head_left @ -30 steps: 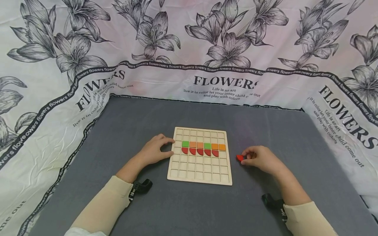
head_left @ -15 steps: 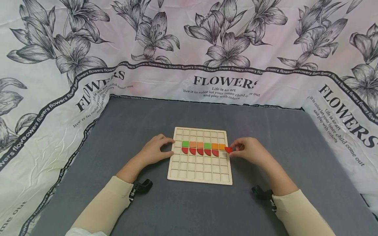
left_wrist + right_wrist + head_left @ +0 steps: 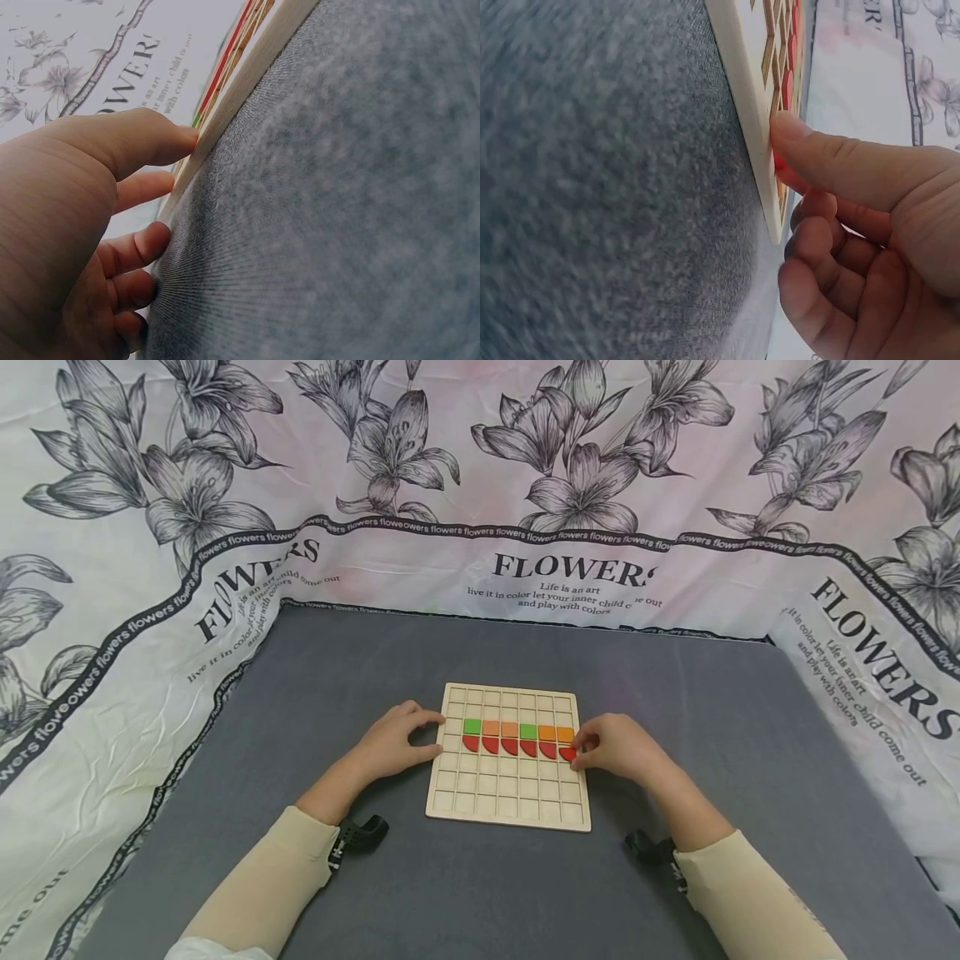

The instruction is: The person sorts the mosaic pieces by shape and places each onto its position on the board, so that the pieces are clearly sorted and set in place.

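A square wooden grid board lies on the grey table. One row of its cells holds green and orange squares, with a row of red quarter-circle pieces just below. My right hand pinches another red quarter-circle piece between thumb and fingers, at the right end of the red row. In the right wrist view the thumb partly hides this red piece, and the other fingers curl beneath. At the board's left edge my left hand rests, thumb and forefinger touching the side with fingers spread.
A grey cloth covers the table. White curtains with flower prints and lettering enclose the back and both sides. Black straps sit at both wrists, over beige sleeves.
From the table beside the board, my right hand has moved left with the red quarter-circle piece, bringing it to the end of the red row. My left hand stays at the edge.
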A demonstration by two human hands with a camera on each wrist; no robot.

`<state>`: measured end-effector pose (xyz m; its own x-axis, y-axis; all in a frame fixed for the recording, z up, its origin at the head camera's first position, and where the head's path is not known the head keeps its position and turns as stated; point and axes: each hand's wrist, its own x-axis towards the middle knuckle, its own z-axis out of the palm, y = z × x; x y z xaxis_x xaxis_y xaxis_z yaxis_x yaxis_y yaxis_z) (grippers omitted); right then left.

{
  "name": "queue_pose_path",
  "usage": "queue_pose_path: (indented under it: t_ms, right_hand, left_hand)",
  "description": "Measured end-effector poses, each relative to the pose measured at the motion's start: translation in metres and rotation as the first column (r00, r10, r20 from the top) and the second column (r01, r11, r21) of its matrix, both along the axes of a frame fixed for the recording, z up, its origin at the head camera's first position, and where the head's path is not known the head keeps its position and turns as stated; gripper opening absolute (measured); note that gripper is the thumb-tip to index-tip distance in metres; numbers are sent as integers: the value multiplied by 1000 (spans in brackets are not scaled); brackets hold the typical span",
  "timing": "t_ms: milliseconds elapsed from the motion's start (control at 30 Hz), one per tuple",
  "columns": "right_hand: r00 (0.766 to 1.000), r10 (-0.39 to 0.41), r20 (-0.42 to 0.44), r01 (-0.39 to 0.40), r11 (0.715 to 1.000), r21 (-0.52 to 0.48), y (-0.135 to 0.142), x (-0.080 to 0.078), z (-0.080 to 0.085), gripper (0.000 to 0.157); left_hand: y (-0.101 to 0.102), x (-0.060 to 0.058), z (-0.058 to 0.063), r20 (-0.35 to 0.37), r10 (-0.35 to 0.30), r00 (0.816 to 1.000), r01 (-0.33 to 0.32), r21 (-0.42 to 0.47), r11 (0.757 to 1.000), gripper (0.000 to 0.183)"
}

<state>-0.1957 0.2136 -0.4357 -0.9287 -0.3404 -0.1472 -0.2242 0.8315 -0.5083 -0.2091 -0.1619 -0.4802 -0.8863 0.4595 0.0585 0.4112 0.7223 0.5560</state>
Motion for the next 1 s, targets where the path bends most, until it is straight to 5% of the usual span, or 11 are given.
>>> queue_pose_path:
  t_ms: [333, 1000]
  right_hand:
    - [1000, -10, -29, 11, 1000, 29, -4, 6, 0, 25]
    - [996, -62, -70, 65, 997, 48, -5, 10, -4, 9]
  left_hand:
    - [-1, 1, -1, 0, -8, 1000, 8, 8, 1000, 44]
    - [0, -2, -4, 34, -31, 999, 31, 8, 999, 46]
